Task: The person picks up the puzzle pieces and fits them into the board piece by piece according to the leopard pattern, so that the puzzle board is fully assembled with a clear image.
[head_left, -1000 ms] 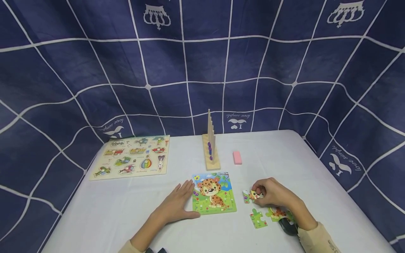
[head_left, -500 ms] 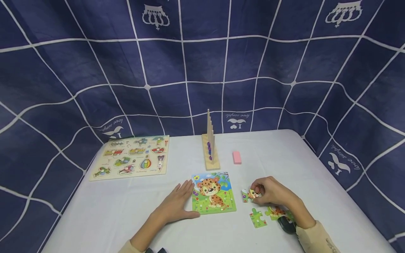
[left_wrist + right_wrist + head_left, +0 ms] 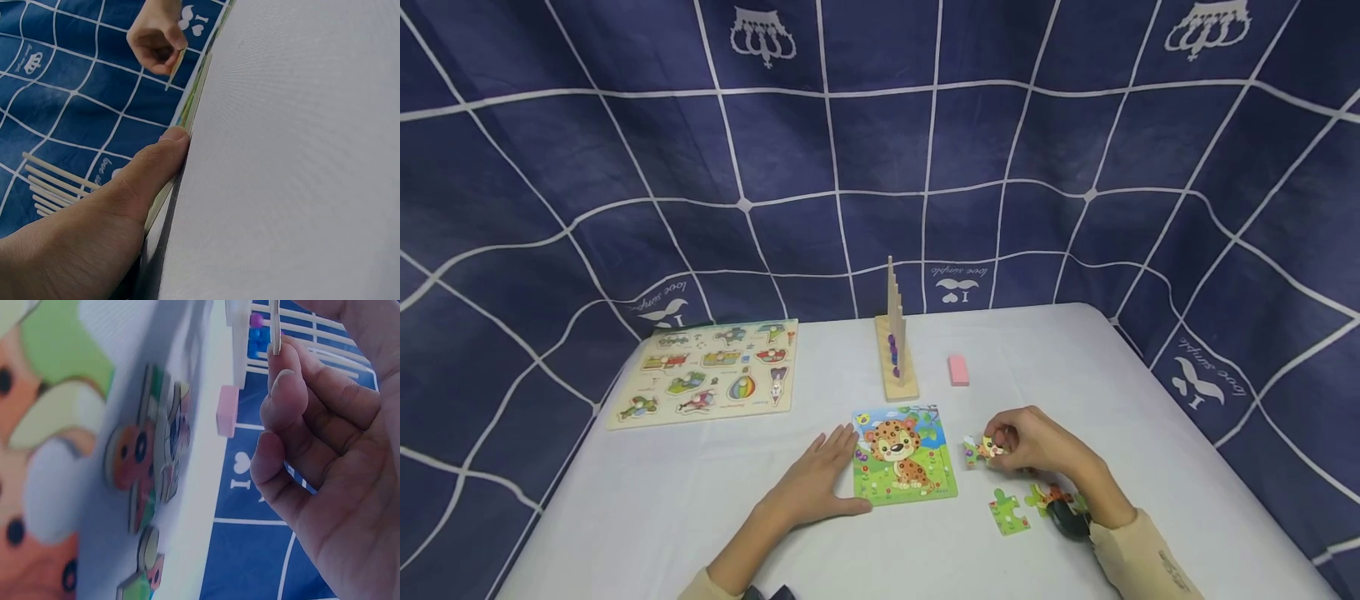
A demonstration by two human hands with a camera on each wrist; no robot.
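Observation:
My left hand (image 3: 812,483) lies along the left edge of a square leopard picture board (image 3: 898,504), fingers stretched out. In the left wrist view its thumb (image 3: 153,159) touches the board's edge. My right hand (image 3: 1037,439) pinches a jigsaw piece (image 3: 974,452) printed with part of a leopard's face, just right of the board. The right wrist view shows that piece edge-on (image 3: 275,328) between the fingers, lifted off the table. A green jigsaw piece (image 3: 1009,512) lies below the right hand. Another piece with leopard spots (image 3: 1041,497) is partly covered by the wrist gear.
A peg stand (image 3: 901,387) with thin upright sticks and purple and blue beads stands behind the board. Right of it lies a pink block (image 3: 958,370). A vehicle knob puzzle (image 3: 707,375) is at the back left. A blue curtain (image 3: 880,150) hangs behind the white table.
My right hand has carried the pinched jigsaw piece left and slightly away from me, closer to the board. The left hand stays in place. The head view has shifted slightly.

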